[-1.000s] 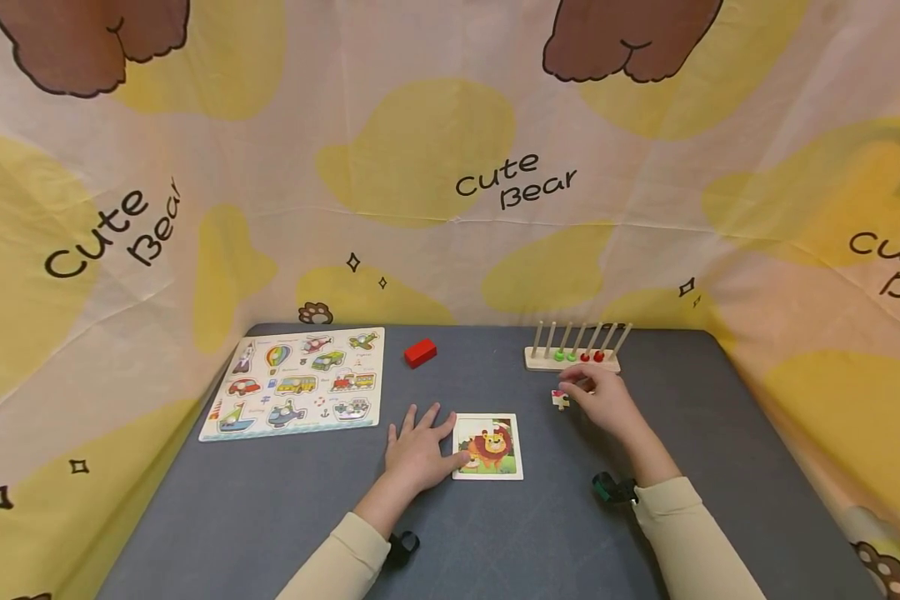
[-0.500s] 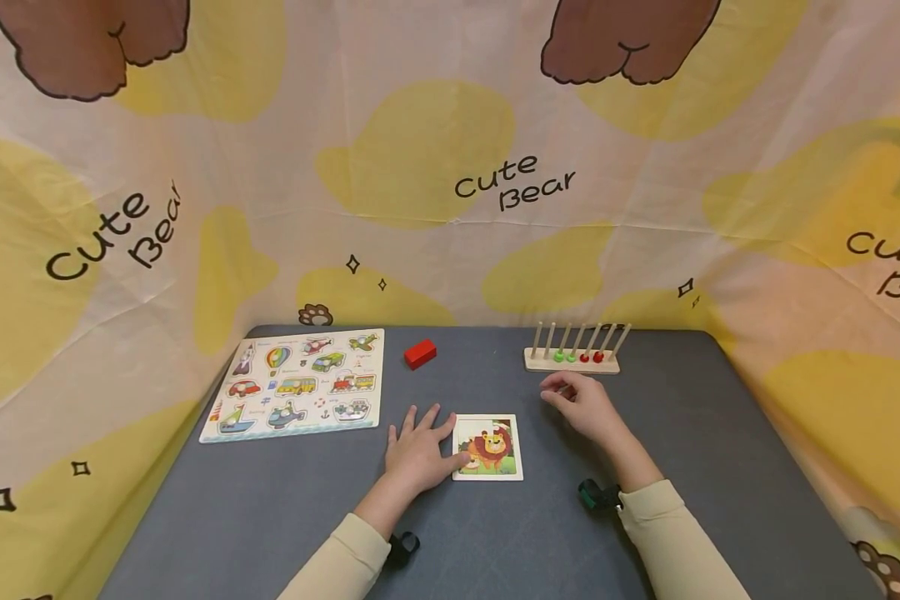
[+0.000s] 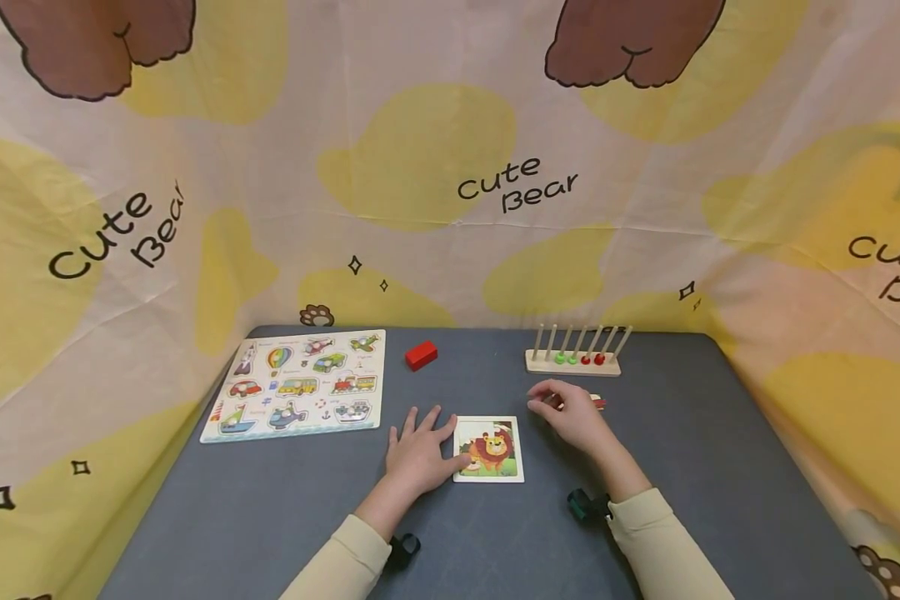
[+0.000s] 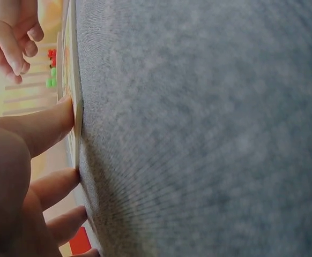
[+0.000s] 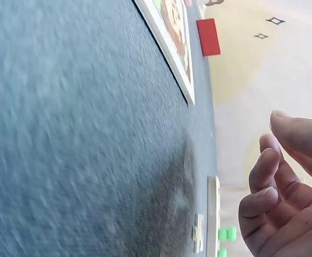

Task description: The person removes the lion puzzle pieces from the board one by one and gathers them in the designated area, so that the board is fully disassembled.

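My left hand lies beside a small square lion jigsaw puzzle in a white frame. Its fingers are spread straight. In the left wrist view the thumb rests on the puzzle's face, with a fingertip at the frame's edge. To the right of the puzzle, my right hand hovers over the table with loosely bent fingers. Nothing shows between its thumb and fingers in the right wrist view. A jigsaw piece on the table is partly hidden behind that hand; the right wrist view also shows a small piece.
Behind the right hand stands a wooden peg rack with green and red beads. A red block lies at the back middle, and a vehicle peg puzzle board at the left. A printed cloth rises behind the table.
My right hand has moved left and toward me, away from the peg rack. A jigsaw piece seen at its fingertips earlier is now hidden from the head view. The left hand stays put.
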Tool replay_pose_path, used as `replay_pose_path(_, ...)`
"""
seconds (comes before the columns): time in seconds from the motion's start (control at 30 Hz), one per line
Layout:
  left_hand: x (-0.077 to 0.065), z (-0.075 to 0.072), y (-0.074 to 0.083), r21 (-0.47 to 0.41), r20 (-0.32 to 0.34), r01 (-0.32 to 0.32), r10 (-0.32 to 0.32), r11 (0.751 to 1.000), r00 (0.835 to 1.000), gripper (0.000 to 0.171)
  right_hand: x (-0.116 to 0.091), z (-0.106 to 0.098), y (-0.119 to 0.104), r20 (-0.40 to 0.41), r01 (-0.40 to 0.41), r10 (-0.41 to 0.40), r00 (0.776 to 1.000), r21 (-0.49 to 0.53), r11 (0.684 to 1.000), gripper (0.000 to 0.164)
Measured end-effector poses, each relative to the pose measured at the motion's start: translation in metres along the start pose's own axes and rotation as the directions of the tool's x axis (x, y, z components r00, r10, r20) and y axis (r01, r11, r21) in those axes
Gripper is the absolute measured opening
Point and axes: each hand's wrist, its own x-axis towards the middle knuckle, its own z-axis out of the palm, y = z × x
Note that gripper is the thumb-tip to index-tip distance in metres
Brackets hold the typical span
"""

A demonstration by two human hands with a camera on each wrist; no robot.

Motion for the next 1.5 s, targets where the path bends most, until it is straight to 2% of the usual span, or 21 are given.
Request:
replay_pose_path(0.47,0.000,0.000,0.000,0.011,0.001,0.013,-0.013,1.000,1.000,0.078,-0.004,0.024,-0.004,0.088,0.042,-0.043,0.995,0.012,0.999,0.015)
replay_pose_path(0.8,0.000,-0.001,0.001,0.010,0.002,0.000,0.000,1.000,1.000,0.077,-0.002,0.033,-0.007,0.153,0.042,-0.045,0.987,0.024,0.999,0.013)
replay_pose_path(1.03,0.001,-0.001,0.001,0.017,0.005,0.012,-0.012,1.000,1.000,0.077,0.004,0.036,-0.006,0.242,0.082,-0.071,0.968,-0.035,0.996,0.015)
replay_pose_path(1.3,0.001,-0.001,0.001,0.016,0.005,0.008,-0.008,1.000,1.000,0.077,0.006,0.039,-0.005,0.271,0.114,-0.091,0.958,-0.071,0.991,0.016)
replay_pose_path(1.5,0.001,-0.001,0.001,0.017,0.003,-0.002,0.002,1.000,1.000,0.077,0.007,0.040,-0.008,0.279,0.110,-0.076,0.957,-0.110,0.988,0.006)
